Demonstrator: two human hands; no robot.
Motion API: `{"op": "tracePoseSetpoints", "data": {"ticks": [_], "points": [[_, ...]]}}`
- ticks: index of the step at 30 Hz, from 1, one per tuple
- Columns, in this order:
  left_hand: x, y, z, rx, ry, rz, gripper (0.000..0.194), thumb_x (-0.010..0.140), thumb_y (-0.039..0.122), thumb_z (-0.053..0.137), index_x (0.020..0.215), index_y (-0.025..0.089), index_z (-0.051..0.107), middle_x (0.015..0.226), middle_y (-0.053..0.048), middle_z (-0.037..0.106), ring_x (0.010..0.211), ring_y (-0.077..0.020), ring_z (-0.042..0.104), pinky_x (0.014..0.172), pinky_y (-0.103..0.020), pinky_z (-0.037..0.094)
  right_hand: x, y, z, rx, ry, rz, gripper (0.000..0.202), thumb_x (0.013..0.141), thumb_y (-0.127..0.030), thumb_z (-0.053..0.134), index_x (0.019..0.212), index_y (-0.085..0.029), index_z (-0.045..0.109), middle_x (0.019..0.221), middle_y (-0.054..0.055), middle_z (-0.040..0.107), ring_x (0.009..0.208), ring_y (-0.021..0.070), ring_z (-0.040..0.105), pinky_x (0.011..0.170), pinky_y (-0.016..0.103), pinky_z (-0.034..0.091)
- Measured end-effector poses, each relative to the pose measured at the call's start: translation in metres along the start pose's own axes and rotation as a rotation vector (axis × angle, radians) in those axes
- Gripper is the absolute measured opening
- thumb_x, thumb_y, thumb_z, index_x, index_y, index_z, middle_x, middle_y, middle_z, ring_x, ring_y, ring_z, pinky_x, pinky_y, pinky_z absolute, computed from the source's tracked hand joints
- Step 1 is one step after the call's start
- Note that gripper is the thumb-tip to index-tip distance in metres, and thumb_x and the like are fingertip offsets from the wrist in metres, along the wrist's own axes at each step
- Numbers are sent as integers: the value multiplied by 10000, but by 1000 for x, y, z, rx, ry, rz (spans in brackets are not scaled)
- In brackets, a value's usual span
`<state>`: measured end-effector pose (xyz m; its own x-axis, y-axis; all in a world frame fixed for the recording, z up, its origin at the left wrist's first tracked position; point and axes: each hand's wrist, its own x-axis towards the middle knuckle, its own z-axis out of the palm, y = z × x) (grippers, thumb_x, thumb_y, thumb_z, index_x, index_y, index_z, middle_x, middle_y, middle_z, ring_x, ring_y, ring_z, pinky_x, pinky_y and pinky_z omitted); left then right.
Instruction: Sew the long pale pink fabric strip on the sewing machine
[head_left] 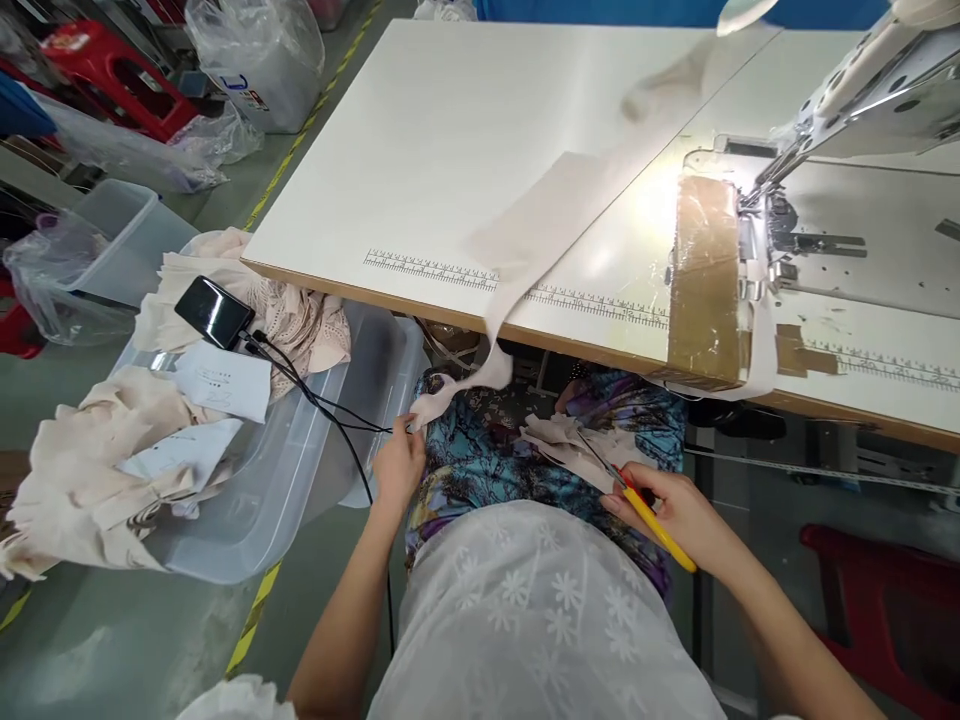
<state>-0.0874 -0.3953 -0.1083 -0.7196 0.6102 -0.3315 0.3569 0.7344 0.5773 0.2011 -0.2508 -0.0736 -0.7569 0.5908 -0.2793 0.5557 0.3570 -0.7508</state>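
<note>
My left hand (400, 462) pinches the end of a pale fabric strip (517, 285), beside the clear plastic bin. From there the strip twists up over the table edge and spreads onto the white tabletop, where its far part is blurred. My right hand (671, 510) grips scissors (637, 505) with yellow-and-red handles, their blades pointing up and to the left. Under the blades, a bunch of pale cloth pieces (574, 445) lies on my lap. Whether the blades touch the cloth I cannot tell.
A sewing machine (840, 130) stands on the right of the white table (450, 130). At left, a clear bin (247, 530) carries pale garments (97, 460), paper slips (225, 378) and a black phone-like device (214, 312) with cables (319, 400). A red stool (885, 600) is at lower right.
</note>
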Motion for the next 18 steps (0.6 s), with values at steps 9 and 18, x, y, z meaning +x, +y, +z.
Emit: {"op": "tracePoseSetpoints", "data": {"ticks": [9, 18], "points": [[-31, 88, -9, -548, -646, 354, 284, 898, 414, 552, 967, 167, 676, 755, -28, 672, 561, -100, 565, 538, -203, 448, 22, -30, -19, 37, -74, -9, 514, 813, -697, 480, 608, -251, 326, 552, -46, 383, 514, 121, 364, 484, 253, 318], [-29, 88, -9, -635, -791, 373, 350, 935, 383, 509, 1223, 197, 580, 1056, -75, 681, 781, -138, 653, 692, -249, 531, 28, -33, -26, -13, -173, 18, 530, 809, -738, 441, 635, -249, 330, 580, -38, 386, 543, 127, 342, 503, 259, 306]]}}
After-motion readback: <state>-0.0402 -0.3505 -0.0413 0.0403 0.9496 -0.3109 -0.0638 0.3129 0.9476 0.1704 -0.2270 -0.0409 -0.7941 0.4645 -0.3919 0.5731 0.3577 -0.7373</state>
